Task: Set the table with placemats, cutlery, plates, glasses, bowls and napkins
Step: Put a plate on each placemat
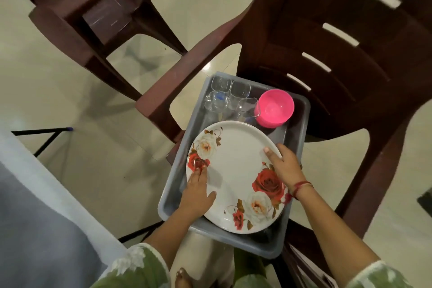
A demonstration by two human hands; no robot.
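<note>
From the head camera, a white plate printed with red and cream roses lies in the near half of a grey plastic tub, which sits on the seat of a dark brown chair. The right hand grips the plate's right edge, with the thumb on top of the rim and the fingers curled out of sight beneath it. The left hand rests on the plate's left edge, its fingers laid fairly straight along the rim and the thumb spread on the face. In the tub's far half stand clear glasses in a cluster and, just beside them, a pink bowl. A white-clothed table fills the lower left.
</note>
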